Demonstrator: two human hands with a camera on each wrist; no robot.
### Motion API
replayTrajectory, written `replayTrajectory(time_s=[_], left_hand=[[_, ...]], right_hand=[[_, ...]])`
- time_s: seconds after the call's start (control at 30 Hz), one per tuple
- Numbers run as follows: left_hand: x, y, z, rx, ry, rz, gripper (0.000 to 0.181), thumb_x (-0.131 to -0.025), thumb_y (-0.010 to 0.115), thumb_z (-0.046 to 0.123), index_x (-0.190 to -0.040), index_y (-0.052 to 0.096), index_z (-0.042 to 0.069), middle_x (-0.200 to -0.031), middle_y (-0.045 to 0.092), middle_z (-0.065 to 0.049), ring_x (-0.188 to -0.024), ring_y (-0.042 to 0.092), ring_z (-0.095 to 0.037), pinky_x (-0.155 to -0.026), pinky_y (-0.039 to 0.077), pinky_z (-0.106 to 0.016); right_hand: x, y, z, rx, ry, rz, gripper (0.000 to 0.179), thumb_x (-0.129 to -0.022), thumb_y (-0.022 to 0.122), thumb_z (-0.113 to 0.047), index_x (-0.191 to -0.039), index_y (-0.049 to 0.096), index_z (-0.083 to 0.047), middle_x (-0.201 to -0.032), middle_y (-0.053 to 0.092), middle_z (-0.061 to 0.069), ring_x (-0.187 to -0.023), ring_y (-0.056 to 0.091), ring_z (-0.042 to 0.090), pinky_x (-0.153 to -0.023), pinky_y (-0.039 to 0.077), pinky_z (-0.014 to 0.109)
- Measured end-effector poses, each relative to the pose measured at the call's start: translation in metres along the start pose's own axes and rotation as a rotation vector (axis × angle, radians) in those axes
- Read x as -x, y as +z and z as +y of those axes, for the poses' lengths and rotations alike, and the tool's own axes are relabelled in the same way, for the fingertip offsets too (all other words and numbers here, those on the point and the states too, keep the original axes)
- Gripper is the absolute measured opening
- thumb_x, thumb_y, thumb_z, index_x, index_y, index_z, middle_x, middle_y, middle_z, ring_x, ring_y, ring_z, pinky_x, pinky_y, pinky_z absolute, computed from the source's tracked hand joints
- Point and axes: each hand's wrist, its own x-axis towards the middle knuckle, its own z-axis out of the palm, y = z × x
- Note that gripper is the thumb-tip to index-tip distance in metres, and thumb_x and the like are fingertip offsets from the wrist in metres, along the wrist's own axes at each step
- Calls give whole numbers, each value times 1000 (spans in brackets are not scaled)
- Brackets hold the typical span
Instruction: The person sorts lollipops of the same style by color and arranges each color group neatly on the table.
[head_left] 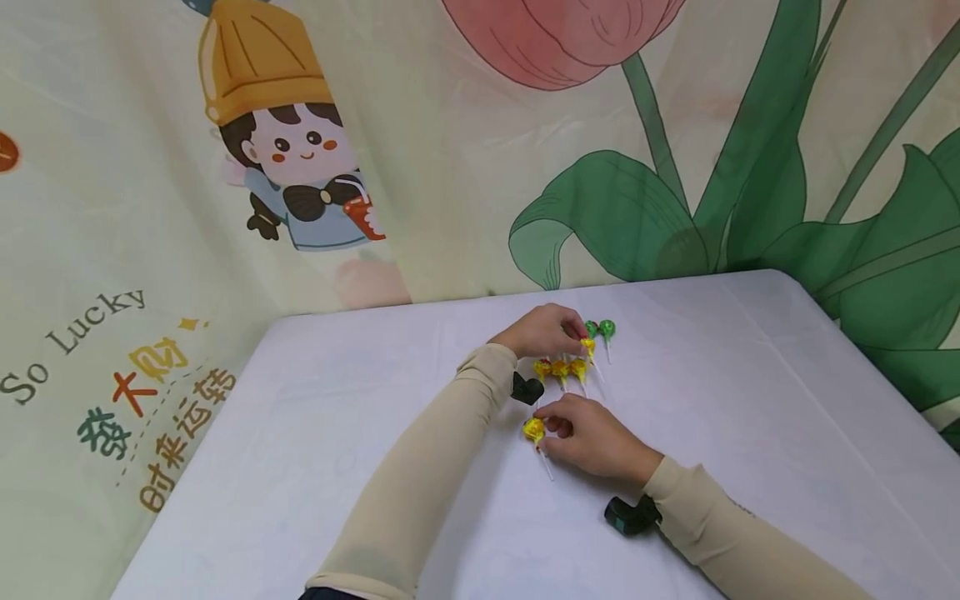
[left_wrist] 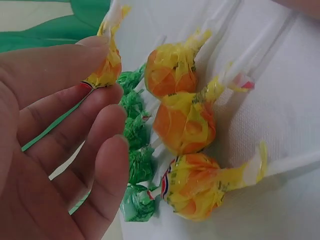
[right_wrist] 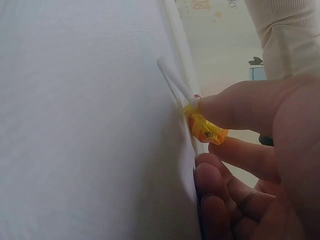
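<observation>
My left hand (head_left: pixel 545 331) pinches a yellow-and-orange wrapped lollipop (left_wrist: pixel 106 67) between thumb and fingers, its head downward in the left wrist view. Beside it, three more yellow lollipops (left_wrist: pixel 185 122) lie in a row on the white cloth, sticks pointing away from the green ones. Several green lollipops (left_wrist: pixel 134 127) line up behind them, partly covered by the left fingers in the head view. Closer to the front, my right hand (head_left: pixel 596 439) holds another yellow lollipop (head_left: pixel 534 430) by thumb and index finger. Its white stick (right_wrist: pixel 175 77) lies close along the cloth.
A white cloth (head_left: pixel 360 400) covers the table, which reaches back to a printed backdrop (head_left: pixel 442 200) with a cartoon child and a tulip. Black wrist cameras (head_left: pixel 632 515) sit on both sleeved arms. The left sleeve (head_left: pixel 427 467) crosses over the table's middle.
</observation>
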Motion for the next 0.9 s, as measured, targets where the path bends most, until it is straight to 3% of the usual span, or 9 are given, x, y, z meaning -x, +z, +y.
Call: replayTrajectory(time_s=[0.17,0.57,0.9], left_hand=[[-3,4,-1,-62,12,-11,15,-90,77,22,-103,72,16,-96,68,3,-81,59,-16,-64,51,-25],[-8,11,1,-74,12,-17,14,-89,78,19,-101,72,14,-94,67,2,-85,58,-16,-70,50,-24],[-10,13,4,-139,33,-18,14,-88,79,19,-99,72,14,-92,67,2,-85,58,-16,-75,50,-22]], right_hand=[[0,0,1,9,-15,4,30,-89,74,-15,-117,71,-8,-92,59,-3,-85,53,12,-75,47,28],[0,-1,3,25,5,-11,29,-90,75,-18,-117,70,-9,-92,58,-4,-85,52,13,-75,47,29],[-1,-1,6,40,-4,-5,29,-90,75,-20,-116,70,-9,-93,59,-3,-85,53,11,-76,47,28]])
